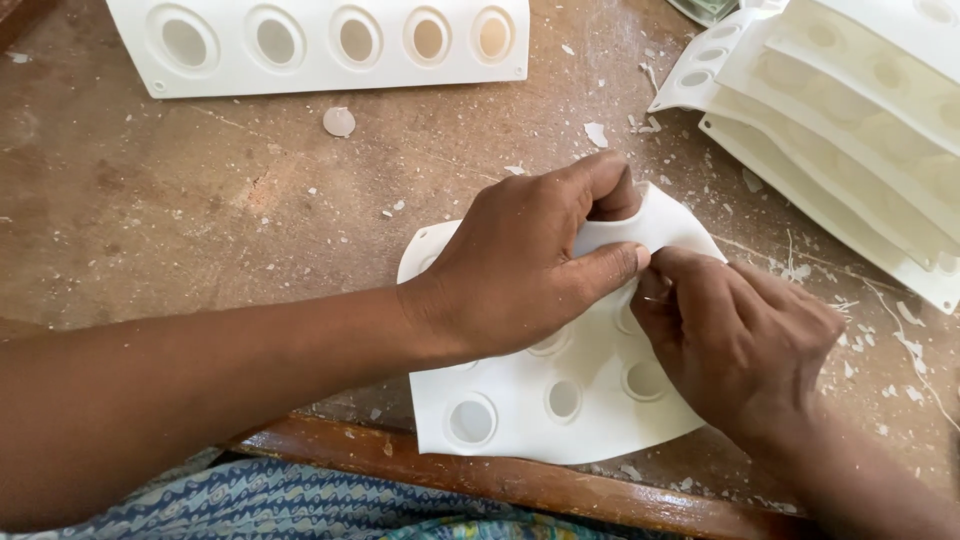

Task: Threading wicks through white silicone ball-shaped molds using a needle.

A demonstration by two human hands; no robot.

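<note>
A white flexible moulded sheet (pixel 520 420) with round cavities lies near the table's front edge, partly over it. My left hand (pixel 520 265) presses down on its upper half and pinches a raised fold near the far edge between thumb and fingers. My right hand (pixel 735 335) grips the same fold from the right, fingertips meeting my left thumb. The sheet bulges upward between both hands. Several cavities are hidden under my palms.
A long white mould (pixel 320 45) with a row of round holes lies at the back left. A stack of similar white sheets (pixel 850 120) sits at the back right. White flakes and a small disc (pixel 339 121) litter the worn brown table (pixel 180 200). Its wooden edge (pixel 480 475) runs in front.
</note>
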